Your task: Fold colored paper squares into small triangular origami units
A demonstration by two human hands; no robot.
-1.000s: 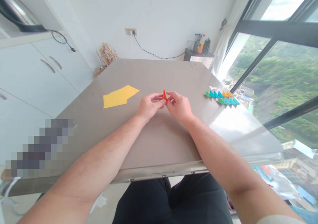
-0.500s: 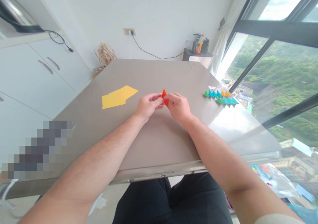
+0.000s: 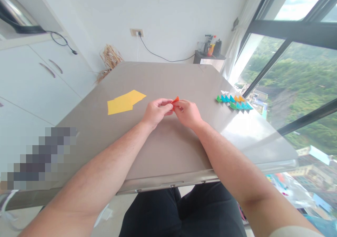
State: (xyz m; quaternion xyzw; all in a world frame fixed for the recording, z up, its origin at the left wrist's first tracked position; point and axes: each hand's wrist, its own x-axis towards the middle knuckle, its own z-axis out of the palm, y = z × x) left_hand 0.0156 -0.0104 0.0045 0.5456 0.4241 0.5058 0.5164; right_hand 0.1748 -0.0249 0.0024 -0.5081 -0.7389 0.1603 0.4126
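A small folded piece of orange-red paper [image 3: 176, 99] is pinched between both hands, a little above the middle of the table. My left hand [image 3: 157, 111] grips it from the left with thumb and fingers. From the right, my right hand [image 3: 187, 113] has its fingers closed on the same paper. The fingers cover much of it, so its full shape is hidden. Left of my hands, several yellow paper sheets [image 3: 125, 102] lie overlapping on the grey table [image 3: 168, 153].
Toward the right edge stand two rows of small folded paper boats [image 3: 238, 106] in green, blue and orange. A window [image 3: 289, 72] runs along the right. Past the far edge, a small cabinet [image 3: 210, 60] holds bottles. Dried stalks [image 3: 110, 60] are at the back left.
The orange-red paper has tilted: its upright pointed tip now leans to the right and sits lower. My right fingers have shifted around it, while my left hand has stayed nearly in place.
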